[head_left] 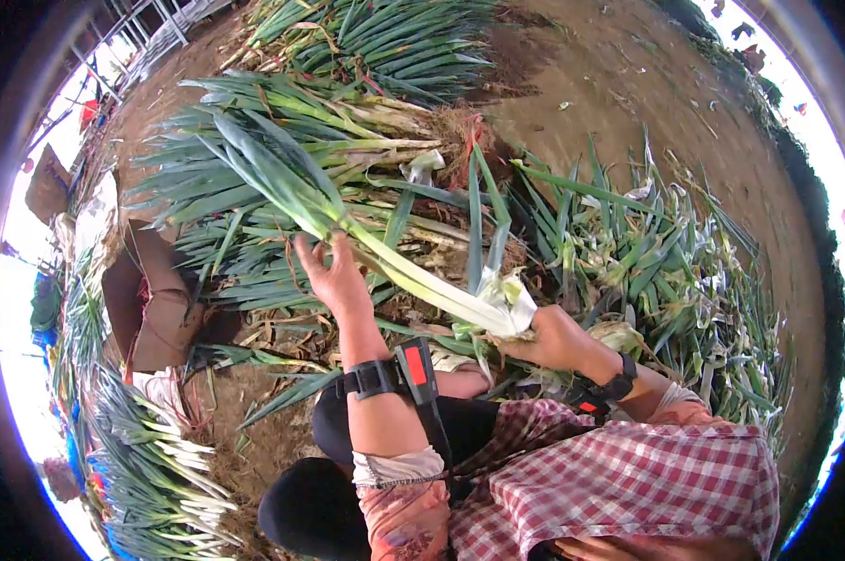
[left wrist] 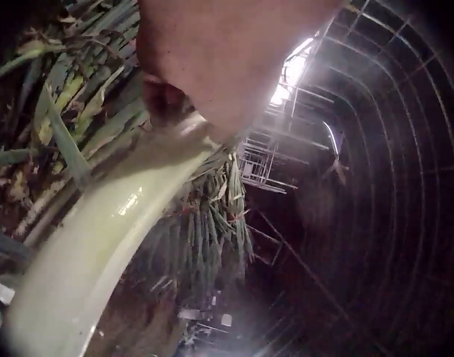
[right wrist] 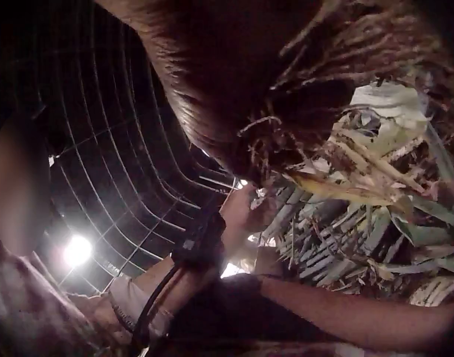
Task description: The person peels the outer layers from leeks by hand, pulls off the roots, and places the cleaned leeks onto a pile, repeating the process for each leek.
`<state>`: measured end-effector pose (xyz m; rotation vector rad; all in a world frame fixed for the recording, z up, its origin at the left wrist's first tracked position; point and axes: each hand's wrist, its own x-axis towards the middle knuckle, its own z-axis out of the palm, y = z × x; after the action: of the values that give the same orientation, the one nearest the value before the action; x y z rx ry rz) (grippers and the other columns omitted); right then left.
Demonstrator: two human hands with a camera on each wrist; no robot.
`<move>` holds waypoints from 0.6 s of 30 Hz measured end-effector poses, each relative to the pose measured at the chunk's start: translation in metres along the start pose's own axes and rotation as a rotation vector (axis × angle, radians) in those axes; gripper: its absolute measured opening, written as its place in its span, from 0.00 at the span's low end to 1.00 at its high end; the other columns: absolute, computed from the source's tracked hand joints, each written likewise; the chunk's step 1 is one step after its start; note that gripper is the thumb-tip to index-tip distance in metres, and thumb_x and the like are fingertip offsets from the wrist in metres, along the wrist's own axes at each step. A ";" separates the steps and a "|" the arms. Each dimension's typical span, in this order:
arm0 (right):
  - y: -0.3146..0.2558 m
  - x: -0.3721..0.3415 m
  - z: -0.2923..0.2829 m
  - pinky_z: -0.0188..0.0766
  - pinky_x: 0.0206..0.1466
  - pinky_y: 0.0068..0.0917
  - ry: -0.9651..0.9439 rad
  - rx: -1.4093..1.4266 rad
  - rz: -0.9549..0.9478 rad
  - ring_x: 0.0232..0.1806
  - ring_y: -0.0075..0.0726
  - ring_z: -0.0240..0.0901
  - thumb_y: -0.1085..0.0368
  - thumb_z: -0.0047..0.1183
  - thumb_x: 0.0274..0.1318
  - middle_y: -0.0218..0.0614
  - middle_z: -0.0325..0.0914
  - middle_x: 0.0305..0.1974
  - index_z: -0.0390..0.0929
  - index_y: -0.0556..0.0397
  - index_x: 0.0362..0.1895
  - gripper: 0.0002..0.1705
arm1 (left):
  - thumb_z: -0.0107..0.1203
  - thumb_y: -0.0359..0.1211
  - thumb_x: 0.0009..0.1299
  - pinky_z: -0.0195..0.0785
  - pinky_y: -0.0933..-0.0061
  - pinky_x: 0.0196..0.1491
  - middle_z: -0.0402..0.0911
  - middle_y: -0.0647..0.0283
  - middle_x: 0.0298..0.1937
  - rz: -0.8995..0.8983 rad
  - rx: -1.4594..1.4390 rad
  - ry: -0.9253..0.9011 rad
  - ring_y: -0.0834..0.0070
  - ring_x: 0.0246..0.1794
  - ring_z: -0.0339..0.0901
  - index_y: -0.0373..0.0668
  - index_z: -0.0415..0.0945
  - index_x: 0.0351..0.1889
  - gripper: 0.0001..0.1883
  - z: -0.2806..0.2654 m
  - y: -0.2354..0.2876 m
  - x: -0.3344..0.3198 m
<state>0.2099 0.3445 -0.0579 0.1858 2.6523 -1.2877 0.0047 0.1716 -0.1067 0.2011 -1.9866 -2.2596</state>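
Note:
A long green onion (head_left: 422, 280) slants across the head view, green leaves at upper left and white end at lower right. My left hand (head_left: 336, 276) grips it where the leaves start to fan out. In the left wrist view, the pale stalk (left wrist: 108, 223) runs out from under the left hand (left wrist: 212, 59). My right hand (head_left: 555, 338) holds the white root end, its fingertips partly hidden. A peeled outer layer with leaves (head_left: 508, 297) hangs loose near that end. Stringy roots (right wrist: 346, 52) show beside the right hand (right wrist: 205, 67) in the right wrist view.
Bundled green onions (head_left: 226, 178) lie on the soil just ahead. Stripped leaves and skins (head_left: 665, 262) are heaped on the right. Cleaned white-stemmed onions (head_left: 160, 458) lie in a row at lower left, beyond a cardboard box (head_left: 156, 318).

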 end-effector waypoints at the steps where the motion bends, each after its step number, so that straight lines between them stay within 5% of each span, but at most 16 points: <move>1: 0.008 -0.005 0.007 0.66 0.31 0.36 0.033 -0.008 -0.012 0.29 0.55 0.69 0.55 0.55 0.40 0.52 0.72 0.26 0.75 0.56 0.35 0.20 | 0.49 0.38 0.62 0.65 0.73 0.29 0.72 0.60 0.41 0.091 0.243 0.038 0.75 0.33 0.72 0.42 0.58 0.57 0.26 -0.005 -0.014 0.005; 2: 0.015 -0.007 0.011 0.66 0.30 0.37 0.067 -0.016 -0.023 0.29 0.56 0.69 0.54 0.55 0.39 0.53 0.71 0.25 0.75 0.56 0.33 0.20 | 0.50 0.36 0.61 0.65 0.72 0.30 0.75 0.60 0.37 0.181 0.485 0.073 0.76 0.32 0.72 0.40 0.65 0.53 0.21 -0.003 -0.009 0.004; 6: 0.021 -0.002 0.017 0.66 0.29 0.38 0.165 -0.098 0.137 0.25 0.55 0.69 0.51 0.55 0.39 0.54 0.70 0.21 0.75 0.57 0.32 0.22 | 0.51 0.34 0.60 0.64 0.74 0.31 0.77 0.61 0.29 0.090 0.697 0.066 0.78 0.29 0.72 0.37 0.75 0.40 0.13 0.008 0.015 -0.018; 8: 0.034 0.013 0.018 0.66 0.28 0.35 0.180 -0.073 0.221 0.20 0.45 0.70 0.53 0.55 0.40 0.50 0.71 0.19 0.75 0.60 0.32 0.22 | 0.53 0.34 0.58 0.64 0.78 0.30 0.76 0.66 0.22 -0.028 0.460 -0.427 0.82 0.24 0.70 0.38 0.77 0.35 0.11 0.023 0.026 -0.038; 10: 0.046 0.032 0.018 0.65 0.29 0.32 0.239 0.135 0.175 0.21 0.33 0.69 0.56 0.56 0.40 0.45 0.73 0.21 0.76 0.59 0.32 0.19 | 0.54 0.35 0.56 0.65 0.75 0.30 0.78 0.64 0.25 -0.257 0.502 -1.111 0.81 0.25 0.71 0.40 0.77 0.34 0.11 0.034 0.065 -0.082; 12: 0.030 0.044 0.001 0.65 0.31 0.30 0.248 0.306 0.213 0.24 0.26 0.67 0.58 0.56 0.40 0.43 0.74 0.23 0.75 0.59 0.33 0.18 | 0.54 0.36 0.55 0.66 0.73 0.31 0.77 0.60 0.25 -0.244 0.011 -1.880 0.80 0.24 0.72 0.40 0.77 0.33 0.11 0.032 0.062 -0.121; 13: 0.021 0.046 -0.007 0.65 0.33 0.30 0.291 0.259 0.177 0.25 0.30 0.68 0.58 0.56 0.40 0.45 0.74 0.25 0.75 0.59 0.35 0.19 | 0.54 0.36 0.55 0.66 0.73 0.31 0.77 0.60 0.25 -0.244 0.004 -1.899 0.80 0.24 0.72 0.40 0.77 0.33 0.11 0.031 0.063 -0.120; 15: 0.029 0.051 -0.012 0.65 0.33 0.30 0.281 0.141 0.187 0.25 0.39 0.69 0.56 0.56 0.39 0.47 0.73 0.25 0.74 0.59 0.36 0.22 | 0.54 0.39 0.55 0.66 0.72 0.33 0.77 0.58 0.25 0.022 0.605 -1.691 0.76 0.25 0.73 0.39 0.77 0.32 0.13 0.021 0.064 -0.102; 17: 0.030 0.049 -0.012 0.66 0.34 0.30 0.295 0.111 0.120 0.26 0.44 0.70 0.55 0.56 0.39 0.49 0.73 0.25 0.74 0.59 0.36 0.23 | 0.52 0.40 0.56 0.64 0.69 0.31 0.76 0.55 0.22 -0.071 0.833 -0.982 0.72 0.24 0.71 0.35 0.75 0.28 0.15 0.017 0.025 -0.064; 18: 0.021 0.045 -0.012 0.65 0.31 0.30 0.280 0.098 0.060 0.24 0.37 0.69 0.55 0.56 0.39 0.45 0.73 0.22 0.74 0.60 0.34 0.21 | 0.47 0.39 0.60 0.63 0.70 0.30 0.76 0.57 0.25 -0.093 0.905 -0.729 0.72 0.25 0.71 0.35 0.74 0.33 0.15 0.017 0.026 -0.047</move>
<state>0.1692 0.3684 -0.0769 0.4899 2.7839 -1.4702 0.0479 0.1933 -0.0776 -0.5433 -3.3009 -1.3728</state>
